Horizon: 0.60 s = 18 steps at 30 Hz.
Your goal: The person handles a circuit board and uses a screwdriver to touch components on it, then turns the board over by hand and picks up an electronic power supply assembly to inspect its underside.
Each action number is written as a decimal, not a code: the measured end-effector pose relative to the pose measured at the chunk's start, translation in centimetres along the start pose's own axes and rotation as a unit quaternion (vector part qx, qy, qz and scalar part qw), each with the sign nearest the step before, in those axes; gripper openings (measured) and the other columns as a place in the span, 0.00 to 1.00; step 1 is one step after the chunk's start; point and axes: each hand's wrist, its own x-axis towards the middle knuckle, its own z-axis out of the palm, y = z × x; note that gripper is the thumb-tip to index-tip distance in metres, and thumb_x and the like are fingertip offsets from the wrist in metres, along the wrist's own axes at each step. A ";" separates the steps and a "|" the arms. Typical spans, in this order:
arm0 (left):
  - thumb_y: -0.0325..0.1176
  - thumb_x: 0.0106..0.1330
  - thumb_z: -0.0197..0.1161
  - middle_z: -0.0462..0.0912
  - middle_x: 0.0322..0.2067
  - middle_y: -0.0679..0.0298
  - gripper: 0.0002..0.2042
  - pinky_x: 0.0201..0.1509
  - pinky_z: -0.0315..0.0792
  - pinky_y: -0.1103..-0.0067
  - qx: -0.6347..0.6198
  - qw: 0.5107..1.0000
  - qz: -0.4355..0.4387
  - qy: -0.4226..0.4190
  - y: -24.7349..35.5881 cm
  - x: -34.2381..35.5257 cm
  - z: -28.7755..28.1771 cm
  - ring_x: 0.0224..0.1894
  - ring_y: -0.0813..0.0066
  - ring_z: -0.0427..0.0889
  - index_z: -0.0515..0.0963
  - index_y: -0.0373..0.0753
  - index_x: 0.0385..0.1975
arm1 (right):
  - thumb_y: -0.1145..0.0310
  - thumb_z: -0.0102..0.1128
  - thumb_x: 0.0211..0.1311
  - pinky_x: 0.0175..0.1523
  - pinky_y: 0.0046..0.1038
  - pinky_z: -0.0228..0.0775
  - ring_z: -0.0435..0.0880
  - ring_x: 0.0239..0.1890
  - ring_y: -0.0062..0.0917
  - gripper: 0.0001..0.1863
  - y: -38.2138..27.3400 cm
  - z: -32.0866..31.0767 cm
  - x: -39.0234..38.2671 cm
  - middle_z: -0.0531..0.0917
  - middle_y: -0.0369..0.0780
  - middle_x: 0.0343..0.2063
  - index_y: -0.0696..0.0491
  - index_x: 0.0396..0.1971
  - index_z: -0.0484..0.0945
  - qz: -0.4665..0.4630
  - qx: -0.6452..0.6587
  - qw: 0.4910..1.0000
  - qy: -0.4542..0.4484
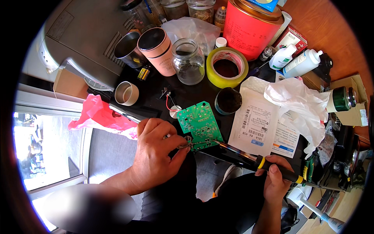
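Observation:
A green circuit board point(196, 117) lies at the near edge of the dark desk, its solder-dotted face up. My right hand point(276, 177) is wrapped round the black and yellow handle of a soldering iron point(243, 153). The iron's tip reaches the board's lower right part. My left hand point(157, 146) is closed at the board's lower left corner, pinching a small tangle of silvery solder wire point(187, 142). From it a thin strand runs towards the iron's tip. Red and black wires point(169, 102) end near a white round piece at the board's upper left.
Behind the board stand a dark round tin point(228, 101), yellow tape roll point(227, 68), glass jar point(188, 62), pink tumbler point(157, 50) and small metal cup point(127, 93). At right lie a labelled paper envelope point(253, 121) and crumpled white plastic point(298, 99). A pink bag point(99, 117) hangs left.

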 end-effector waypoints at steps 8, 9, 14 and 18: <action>0.27 0.47 0.76 0.79 0.32 0.63 0.07 0.48 0.63 0.68 -0.002 1.000 0.000 0.003 -0.1 0.0 0.0 0.41 0.63 0.74 0.84 0.40 0.25 | 0.64 0.69 0.63 0.31 0.24 0.82 0.86 0.26 0.29 0.18 0.0 0.0 -0.1 0.86 0.47 0.34 0.63 0.43 0.82 0.002 0.000 1.000 0.004; 0.27 0.47 0.76 0.79 0.32 0.63 0.07 0.48 0.64 0.68 -0.002 1.000 -0.001 0.001 0.0 0.0 0.0 0.41 0.63 0.75 0.84 0.40 0.25 | 0.64 0.69 0.63 0.31 0.24 0.82 0.86 0.26 0.29 0.17 0.0 0.0 -0.1 0.86 0.47 0.34 0.63 0.43 0.82 0.002 0.001 1.000 0.004; 0.27 0.46 0.75 0.79 0.32 0.63 0.07 0.48 0.64 0.67 -0.005 1.000 0.002 0.004 0.0 -0.1 0.0 0.41 0.63 0.75 0.84 0.40 0.24 | 0.64 0.69 0.64 0.31 0.24 0.82 0.86 0.27 0.29 0.17 0.0 -0.1 0.0 0.86 0.47 0.35 0.63 0.43 0.82 0.000 0.002 1.000 -0.004; 0.27 0.46 0.75 0.78 0.31 0.64 0.07 0.48 0.64 0.67 -0.007 1.000 0.000 0.011 0.0 -0.2 -0.1 0.42 0.62 0.75 0.84 0.41 0.25 | 0.64 0.69 0.64 0.32 0.24 0.82 0.87 0.27 0.29 0.17 0.1 -0.1 0.0 0.86 0.47 0.35 0.63 0.43 0.83 0.001 0.002 1.000 0.000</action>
